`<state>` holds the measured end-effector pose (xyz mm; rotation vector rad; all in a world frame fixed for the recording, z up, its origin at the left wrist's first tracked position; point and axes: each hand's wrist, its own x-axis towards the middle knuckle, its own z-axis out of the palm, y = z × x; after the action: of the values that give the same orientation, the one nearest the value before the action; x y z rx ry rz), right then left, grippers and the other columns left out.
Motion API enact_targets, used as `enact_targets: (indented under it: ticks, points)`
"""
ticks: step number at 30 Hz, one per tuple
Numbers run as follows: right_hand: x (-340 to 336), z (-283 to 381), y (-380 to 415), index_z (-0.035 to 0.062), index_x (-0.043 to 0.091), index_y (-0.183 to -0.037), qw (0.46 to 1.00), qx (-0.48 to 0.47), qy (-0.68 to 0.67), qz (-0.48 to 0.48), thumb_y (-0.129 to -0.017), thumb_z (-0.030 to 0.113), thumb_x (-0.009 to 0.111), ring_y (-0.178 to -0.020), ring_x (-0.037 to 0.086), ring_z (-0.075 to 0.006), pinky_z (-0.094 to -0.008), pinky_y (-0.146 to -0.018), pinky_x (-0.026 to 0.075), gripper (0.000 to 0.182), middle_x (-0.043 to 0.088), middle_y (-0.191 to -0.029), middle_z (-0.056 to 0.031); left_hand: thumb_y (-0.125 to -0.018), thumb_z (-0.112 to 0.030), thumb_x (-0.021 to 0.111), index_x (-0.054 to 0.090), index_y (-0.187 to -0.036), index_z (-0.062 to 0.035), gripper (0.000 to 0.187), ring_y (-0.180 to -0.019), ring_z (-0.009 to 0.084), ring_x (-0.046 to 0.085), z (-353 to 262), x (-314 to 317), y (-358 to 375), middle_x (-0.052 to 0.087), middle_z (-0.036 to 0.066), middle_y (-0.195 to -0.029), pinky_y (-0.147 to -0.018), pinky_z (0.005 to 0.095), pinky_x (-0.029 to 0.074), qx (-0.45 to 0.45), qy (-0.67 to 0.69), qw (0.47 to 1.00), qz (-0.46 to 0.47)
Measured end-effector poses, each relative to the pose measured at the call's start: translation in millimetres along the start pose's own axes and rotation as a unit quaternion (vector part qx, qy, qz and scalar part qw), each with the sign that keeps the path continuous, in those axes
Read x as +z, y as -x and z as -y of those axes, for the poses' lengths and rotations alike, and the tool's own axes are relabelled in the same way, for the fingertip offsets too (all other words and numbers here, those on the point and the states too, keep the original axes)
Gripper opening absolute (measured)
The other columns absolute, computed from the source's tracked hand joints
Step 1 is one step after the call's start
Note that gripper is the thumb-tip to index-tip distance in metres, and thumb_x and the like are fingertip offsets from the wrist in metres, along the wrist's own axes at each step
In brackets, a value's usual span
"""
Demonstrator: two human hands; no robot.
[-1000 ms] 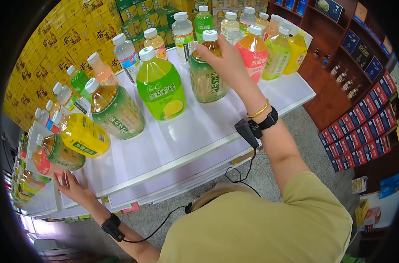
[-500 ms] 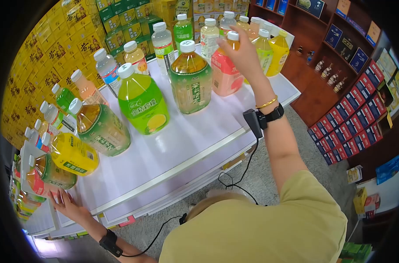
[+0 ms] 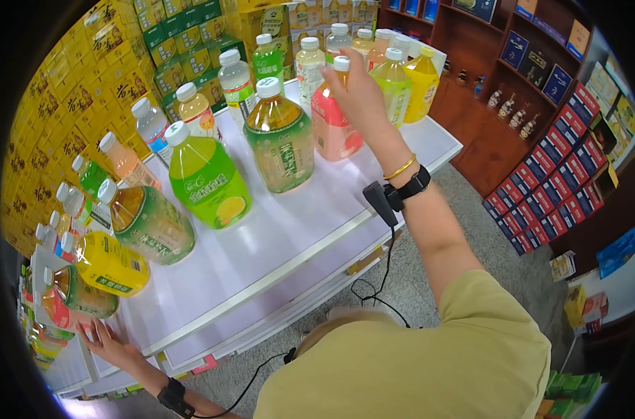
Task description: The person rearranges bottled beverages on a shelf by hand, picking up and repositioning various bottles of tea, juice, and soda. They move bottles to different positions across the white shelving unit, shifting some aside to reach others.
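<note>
My right hand (image 3: pixel 367 101) is at the top of a pink-labelled drink bottle (image 3: pixel 331 129), its thumb and fingers curved around the neck just below the white cap. The bottle stands upright on the white table (image 3: pixel 261 237). At the lower left, my left hand (image 3: pixel 113 347) has its fingers apart, close against a red-labelled bottle (image 3: pixel 55 312); whether it touches is hard to tell. A green-labelled tea bottle (image 3: pixel 87 293) stands just above that hand. Left of my right hand stands a larger tea bottle (image 3: pixel 281 146), and beyond it a bright green bottle (image 3: pixel 209 181).
Smaller bottles, such as a clear one (image 3: pixel 237 84), line the table's back. A yellow bottle (image 3: pixel 422 87) stands near the right end. Yellow cartons (image 3: pixel 66 105) are stacked behind. Red and blue boxes (image 3: pixel 548 174) and wooden shelves (image 3: pixel 495 70) are at right. A cable (image 3: pixel 387 269) hangs from my right wrist.
The view has shifted slightly, so the bottles and my right hand appear further left and a little lower. My right hand stays at the pink-labelled bottle's neck; the left hand stays beside the red-labelled bottle.
</note>
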<state>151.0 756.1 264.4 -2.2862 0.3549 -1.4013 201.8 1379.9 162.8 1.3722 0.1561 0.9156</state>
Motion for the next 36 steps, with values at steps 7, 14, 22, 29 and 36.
enact_targets:
  ticks: [7, 14, 22, 29, 36]
  points:
    - [-41.6, -38.8, -31.4, -0.0045, 0.052, -0.132, 0.967, -0.095, 0.005, -0.236, -0.093, 0.034, 0.071, -0.123, 0.057, -0.0367, -0.0439, -0.102, 0.046, 0.059, 0.059, -0.129, -0.0215, -0.099, -0.012, 0.065, 0.046, -0.151, -0.0139, 0.056, -0.117, 0.0167, 0.055, 1.2, -0.6, 0.2, 0.053, 0.01, -0.133, -0.098, 0.0309, 0.044, 0.001, -0.01, 1.0, 0.013]
    - [-49.6, -110.9, -44.5, -0.0004, 0.06, -0.126, 0.999, 0.033, -0.018, 0.007, -0.096, 0.04, 0.066, -0.113, 0.067, -0.0367, -0.0414, -0.095, 0.051, 0.051, 0.069, -0.119, -0.0226, -0.1, -0.011, 0.062, 0.045, -0.151, -0.0119, 0.054, -0.119, 0.0176, 0.056, 2.0, -0.7, -0.3, 0.056, 0.01, -0.129, -0.1, 0.0308, 0.044, 0.01, -0.024, 1.0, 0.013]
    - [-42.0, -108.5, -36.7, -0.0007, 0.06, -0.12, 0.999, 0.016, -0.028, -0.038, -0.099, 0.045, 0.061, -0.1, 0.068, -0.0432, -0.0468, -0.084, 0.053, 0.05, 0.071, -0.105, -0.027, -0.099, -0.011, 0.062, 0.047, -0.149, -0.0152, 0.053, -0.122, 0.018, 0.057, 3.0, -0.9, -1.7, 0.06, 0.009, -0.128, -0.106, 0.0347, 0.043, -0.009, -0.012, 1.0, 0.009]
    - [-46.5, -111.9, -35.2, -0.0025, 0.057, -0.123, 0.999, 0.021, -0.015, -0.031, -0.099, 0.045, 0.059, -0.098, 0.067, -0.0456, -0.0505, -0.084, 0.052, 0.053, 0.07, -0.103, -0.0289, -0.097, -0.009, 0.062, 0.046, -0.15, -0.0142, 0.055, -0.121, 0.0185, 0.058, 9.4, -0.1, -6.3, 0.059, 0.01, -0.13, -0.104, 0.0352, 0.046, -0.034, 0.003, 0.999, 0.028]
    - [-64.5, -47.2, 26.6, -0.0028, 0.055, -0.136, 0.978, -0.144, -0.016, -0.153, -0.099, 0.016, 0.065, -0.124, 0.056, -0.0305, -0.0418, -0.108, 0.042, 0.043, 0.059, -0.133, -0.0174, -0.094, -0.008, 0.061, 0.052, -0.142, -0.0257, 0.053, -0.096, 0.0153, 0.061, -0.2, 5.7, 17.5, 0.062, 0.002, -0.113, -0.084, 0.0365, 0.056, -0.09, 0.047, 0.995, 0.005]
